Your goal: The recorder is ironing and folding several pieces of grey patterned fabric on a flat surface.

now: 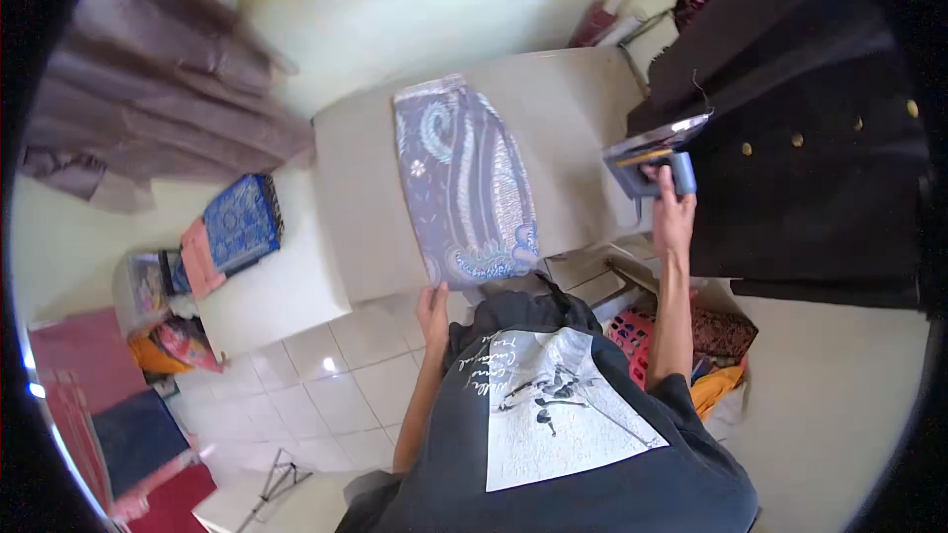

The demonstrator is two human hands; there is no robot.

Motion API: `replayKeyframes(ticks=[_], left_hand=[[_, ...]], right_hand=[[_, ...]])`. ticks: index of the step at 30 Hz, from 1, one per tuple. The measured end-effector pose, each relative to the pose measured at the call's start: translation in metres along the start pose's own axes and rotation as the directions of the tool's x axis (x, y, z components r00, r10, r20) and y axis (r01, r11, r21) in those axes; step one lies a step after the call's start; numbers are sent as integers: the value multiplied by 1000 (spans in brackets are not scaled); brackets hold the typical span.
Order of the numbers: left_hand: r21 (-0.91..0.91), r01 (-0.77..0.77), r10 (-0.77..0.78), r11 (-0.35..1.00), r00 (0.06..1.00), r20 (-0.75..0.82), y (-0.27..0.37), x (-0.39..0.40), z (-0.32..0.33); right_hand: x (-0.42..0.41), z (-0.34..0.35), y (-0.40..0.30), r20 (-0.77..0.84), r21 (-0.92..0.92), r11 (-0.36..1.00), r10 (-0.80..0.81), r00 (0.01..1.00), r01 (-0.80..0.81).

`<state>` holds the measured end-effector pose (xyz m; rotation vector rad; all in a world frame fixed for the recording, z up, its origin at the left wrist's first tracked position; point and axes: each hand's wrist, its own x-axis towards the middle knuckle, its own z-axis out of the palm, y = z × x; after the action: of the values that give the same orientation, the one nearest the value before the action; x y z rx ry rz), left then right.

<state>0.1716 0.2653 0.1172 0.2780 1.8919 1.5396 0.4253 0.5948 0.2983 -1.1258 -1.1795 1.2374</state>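
Note:
A grey-purple batik-patterned cloth point(466, 185), with pale and blue motifs, is spread flat across a beige covered ironing surface point(355, 200). At its near left corner my left hand point(435, 317) pinches the edge between thumb and fingers. My right hand point(672, 211) grips the handle of a blue-grey clothes iron point(655, 163), to the right of the cloth and apart from it. The iron is tilted, its shiny soleplate turned away from me. How high it is above the surface I cannot tell.
Dark cloth with gold buttons point(797, 139) hangs at right, close to the iron. Brown garments point(185, 89) hang at left. Folded blue fabric point(241, 218) sits on a white cabinet point(274, 281). A pink basket point(629, 337) stands below my right arm, near patterned bundles point(722, 329).

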Motion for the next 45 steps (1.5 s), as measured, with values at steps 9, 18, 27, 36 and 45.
replayKeyframes(ticks=[9, 18, 27, 36, 45], left_hand=[[-84, 125, -134, 989, 985, -109, -30, 4, -11], [-134, 177, -192, 975, 976, -103, -12, -4, -11], [-197, 280, -313, 940, 936, -161, 18, -8, 2], [-80, 250, -257, 965, 961, -97, 29, -7, -3], [-78, 159, -162, 984, 986, -32, 75, -11, -10]], right_hand=[[9, -13, 87, -20, 6, 997, -77, 997, 77], [14, -6, 111, -51, 1, 995, -102, 993, 102], [-14, -16, 124, -246, -253, 949, -252, 936, 188], [-124, 2, 156, 559, -554, 793, 579, 594, -253], [-133, 32, 138, 513, -257, 864, 501, 697, -432]])
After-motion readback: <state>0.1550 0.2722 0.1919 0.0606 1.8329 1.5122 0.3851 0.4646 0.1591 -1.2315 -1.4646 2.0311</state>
